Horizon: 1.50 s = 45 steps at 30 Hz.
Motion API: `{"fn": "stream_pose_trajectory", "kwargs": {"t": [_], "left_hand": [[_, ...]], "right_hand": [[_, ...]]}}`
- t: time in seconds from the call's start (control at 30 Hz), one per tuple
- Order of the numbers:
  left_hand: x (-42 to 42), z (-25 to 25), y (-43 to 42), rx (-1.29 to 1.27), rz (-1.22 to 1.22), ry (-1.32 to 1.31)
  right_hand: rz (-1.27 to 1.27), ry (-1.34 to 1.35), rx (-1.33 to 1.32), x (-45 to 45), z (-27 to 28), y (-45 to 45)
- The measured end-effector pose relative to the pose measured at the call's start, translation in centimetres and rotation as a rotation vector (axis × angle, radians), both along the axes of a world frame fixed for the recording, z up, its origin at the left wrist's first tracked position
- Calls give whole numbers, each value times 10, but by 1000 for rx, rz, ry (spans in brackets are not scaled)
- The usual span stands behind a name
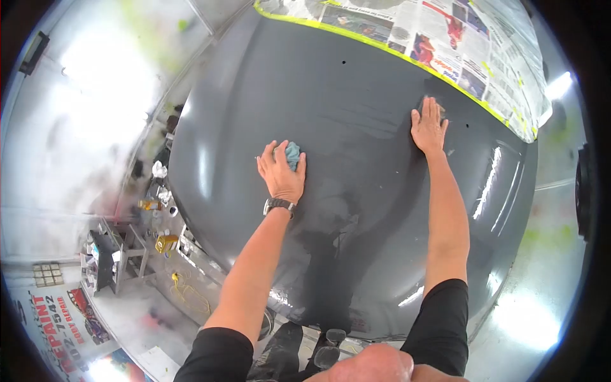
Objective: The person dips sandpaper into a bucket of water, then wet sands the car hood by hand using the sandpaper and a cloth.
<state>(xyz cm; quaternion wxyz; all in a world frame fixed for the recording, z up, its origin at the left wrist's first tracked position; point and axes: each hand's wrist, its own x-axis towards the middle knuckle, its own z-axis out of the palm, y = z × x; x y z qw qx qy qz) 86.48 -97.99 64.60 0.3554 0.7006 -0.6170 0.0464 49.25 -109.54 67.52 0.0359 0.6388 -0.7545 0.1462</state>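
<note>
A dark grey, glossy car hood (356, 146) fills the middle of the head view, with wet-looking streaks across it. On its left part, my left hand (281, 172) has its fingers curled around a crumpled blue-green cloth (293, 155); a dark watch (279, 205) circles that wrist. Farther up on the right lies my right hand (430, 127), flat on the hood with its fingers stretched out. A small brownish patch shows beside those fingertips; I cannot make out what it is. Two small dark holes are visible in the hood's surface.
Newspaper masking (414, 35) edged with yellow-green tape (382, 46) covers the area beyond the hood. At left stand a grey step stool (124, 254), a yellow container (167, 243) and several other items on the floor. A printed banner (60, 325) lies lower left.
</note>
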Motion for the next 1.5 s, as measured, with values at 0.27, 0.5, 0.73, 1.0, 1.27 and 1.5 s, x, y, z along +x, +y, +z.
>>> {"fn": "stream_pose_trajectory", "kwargs": {"t": [0.27,0.5,0.73,1.0,1.27,1.5], "left_hand": [[2,3,-2,65,-19,46],[2,1,-4,88,-20,47],[3,3,-3,148,-36,36],[3,2,-2,163,-43,34],[2,0,-5,124,-10,17],[4,3,1,125,-41,36]], "right_hand": [[527,46,201,53,11,123],[86,25,-42,31,7,-24],[279,125,-84,-7,0,31],[186,-20,-58,7,-3,44],[-214,-23,-51,-49,-1,-66],[203,11,73,-24,34,16]]}}
